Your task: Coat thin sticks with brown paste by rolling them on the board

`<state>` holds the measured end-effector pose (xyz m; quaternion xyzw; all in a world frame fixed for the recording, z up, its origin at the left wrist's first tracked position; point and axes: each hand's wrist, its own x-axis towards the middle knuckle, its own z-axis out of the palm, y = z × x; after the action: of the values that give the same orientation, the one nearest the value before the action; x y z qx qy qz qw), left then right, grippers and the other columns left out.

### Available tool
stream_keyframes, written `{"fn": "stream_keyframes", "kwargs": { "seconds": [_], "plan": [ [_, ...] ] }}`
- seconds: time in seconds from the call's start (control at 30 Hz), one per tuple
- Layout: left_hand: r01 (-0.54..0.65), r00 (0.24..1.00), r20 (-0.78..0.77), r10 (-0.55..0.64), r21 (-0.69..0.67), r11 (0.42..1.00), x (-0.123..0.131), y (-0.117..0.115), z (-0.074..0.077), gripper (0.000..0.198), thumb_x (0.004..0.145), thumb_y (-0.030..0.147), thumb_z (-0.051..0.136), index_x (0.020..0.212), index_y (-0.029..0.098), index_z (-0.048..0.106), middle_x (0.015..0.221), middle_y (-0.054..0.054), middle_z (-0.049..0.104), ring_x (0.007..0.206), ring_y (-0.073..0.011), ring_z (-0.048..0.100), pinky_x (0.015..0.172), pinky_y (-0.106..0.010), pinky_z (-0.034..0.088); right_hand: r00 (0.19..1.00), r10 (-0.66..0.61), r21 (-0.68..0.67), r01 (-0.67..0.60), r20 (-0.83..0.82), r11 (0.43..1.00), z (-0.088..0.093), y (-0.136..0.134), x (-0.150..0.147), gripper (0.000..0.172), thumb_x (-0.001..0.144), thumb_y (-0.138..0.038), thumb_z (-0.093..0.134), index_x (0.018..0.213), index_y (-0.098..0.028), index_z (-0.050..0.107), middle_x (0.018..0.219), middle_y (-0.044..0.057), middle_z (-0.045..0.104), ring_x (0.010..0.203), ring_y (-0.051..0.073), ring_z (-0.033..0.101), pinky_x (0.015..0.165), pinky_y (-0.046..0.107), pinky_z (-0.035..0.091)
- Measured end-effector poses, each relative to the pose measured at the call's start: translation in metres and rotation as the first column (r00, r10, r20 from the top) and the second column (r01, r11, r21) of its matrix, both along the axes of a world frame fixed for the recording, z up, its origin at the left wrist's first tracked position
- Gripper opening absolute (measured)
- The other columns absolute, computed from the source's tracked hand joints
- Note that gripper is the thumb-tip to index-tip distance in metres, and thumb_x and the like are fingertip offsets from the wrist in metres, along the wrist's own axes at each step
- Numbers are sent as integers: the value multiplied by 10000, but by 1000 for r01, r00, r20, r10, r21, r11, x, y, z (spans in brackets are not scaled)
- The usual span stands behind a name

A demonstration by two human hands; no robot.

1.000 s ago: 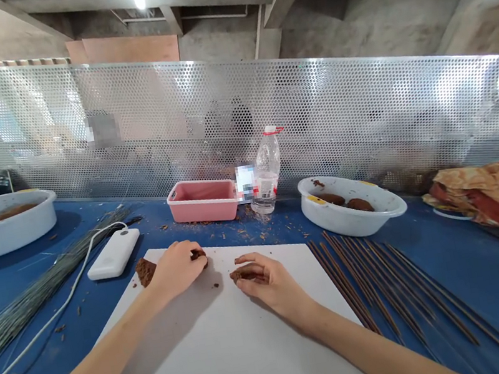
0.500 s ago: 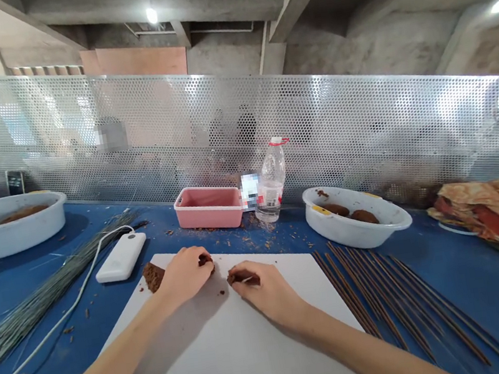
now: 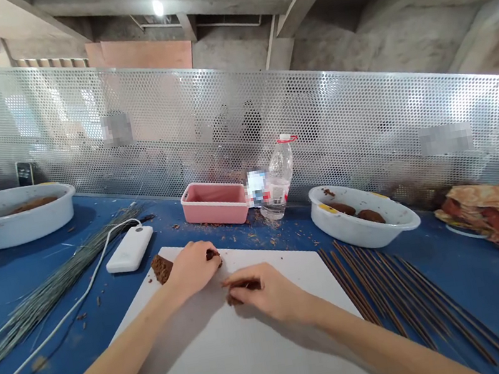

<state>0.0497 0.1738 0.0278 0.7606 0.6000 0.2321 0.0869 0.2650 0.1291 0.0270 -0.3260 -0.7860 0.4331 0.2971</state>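
Note:
My left hand [image 3: 193, 268] rests over the far part of a white board [image 3: 229, 361], fingers curled around a dark brown clay-like piece [image 3: 215, 259]. Just to its right, and a little nearer to me, my right hand [image 3: 270, 292] pinches a crumbly brown clump [image 3: 234, 299] low over the board; whether the clump touches the board I cannot tell. Behind my left wrist, a larger brown clay-like lump [image 3: 162, 268] lies at the board's far left corner, with small crumbs beside it. My fingers partly hide both held pieces.
Thin brown sticks [image 3: 380, 293] lie right of the board. A white basin [image 3: 365, 229] holds brown lumps; another basin [image 3: 32, 224] stands far left. Behind are a pink box [image 3: 216, 211] and a bottle [image 3: 280, 182]. Wires [image 3: 69, 275] and a power bank [image 3: 130, 250] lie left.
My right hand has moved slightly nearer to me, and more of the brown clump shows under its fingers. My left hand stays curled in nearly the same place. The view has shifted slightly.

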Motion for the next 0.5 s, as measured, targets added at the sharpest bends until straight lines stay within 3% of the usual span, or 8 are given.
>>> {"fn": "stream_keyframes", "kwargs": {
  "seconds": [0.1, 0.2, 0.27, 0.37, 0.5],
  "plan": [
    [28, 999, 32, -29, 54, 998, 2, -1, 1, 246, 912, 231, 584, 1030, 216, 800, 1094, -102, 827, 1086, -338, 696, 952, -449, 529, 951, -144, -325, 49, -273, 944, 1, 2, 13, 233, 914, -325, 702, 1084, -191, 788, 821, 22, 751, 774, 174, 662, 715, 301, 459],
    [98, 991, 74, -108, 125, 987, 8, -5, 3, 301, 961, 315, 581, 1172, 212, 769, 1230, -103, 786, 1204, -337, 656, 1043, -471, 516, 881, -307, -477, 109, -360, 872, -6, 8, 26, 360, 774, -370, 837, 1079, -190, 775, 837, 28, 765, 759, 168, 659, 694, 293, 427],
    [185, 975, 93, -200, 147, 972, 13, -8, 4, 290, 983, 349, 577, 1168, 229, 765, 1225, -78, 774, 1167, -300, 669, 1061, -450, 518, 850, -362, -539, 113, -382, 835, -13, 11, 33, 402, 721, -380, 879, 1057, -182, 776, 862, 43, 775, 771, 169, 669, 707, 293, 426],
    [279, 949, 115, -294, 133, 951, 20, -12, 6, 259, 989, 281, 553, 1123, 230, 768, 1172, -68, 773, 1024, -255, 697, 973, -416, 554, 848, -363, -536, 115, -385, 836, -21, 12, 37, 343, 760, -380, 855, 1027, -178, 783, 884, 51, 774, 799, 171, 672, 750, 304, 448],
    [241, 959, 123, -254, 109, 964, 23, -10, 6, 258, 977, 195, 529, 1078, 211, 766, 1140, -82, 784, 1093, -276, 672, 940, -424, 552, 932, -262, -310, 179, -251, 934, -23, 7, 29, 158, 858, -283, 729, 980, -202, 790, 885, 38, 769, 778, 184, 670, 742, 326, 489]
  ]
}}
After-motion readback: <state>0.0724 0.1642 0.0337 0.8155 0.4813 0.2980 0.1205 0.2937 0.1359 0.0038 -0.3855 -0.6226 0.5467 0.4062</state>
